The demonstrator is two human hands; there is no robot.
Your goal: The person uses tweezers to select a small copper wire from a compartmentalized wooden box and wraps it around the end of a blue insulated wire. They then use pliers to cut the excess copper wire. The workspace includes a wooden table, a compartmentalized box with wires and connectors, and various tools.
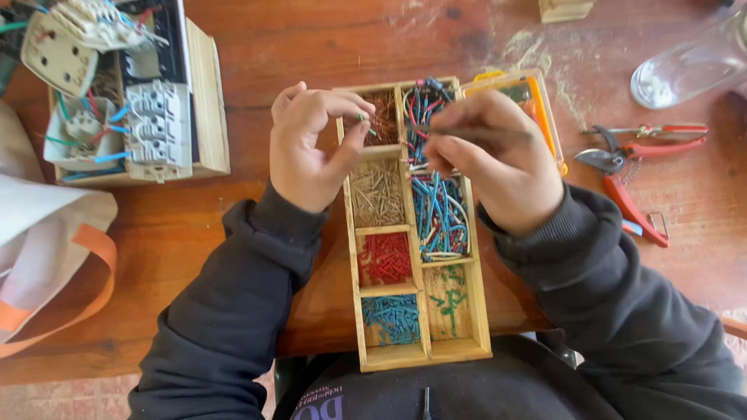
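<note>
A wooden compartment tray [478,311] lies on the table in front of me, with short wire pieces sorted by colour: copper, tan, red, blue, green, and mixed longer wires. My left hand [311,148] hovers over the tray's upper left corner and pinches a small green wire piece [366,124] between thumb and fingers. My right hand [498,159] is over the tray's upper right part and grips a thin metal tool [467,132] that points left towards the green piece.
A wooden box [210,101] with white electrical sockets and loose wires stands at the left. Red-handled pliers [630,167] lie at the right, near a clear glass jar [692,62]. An orange-edged case [537,97] sits behind the tray. A cloth bag [47,249] lies far left.
</note>
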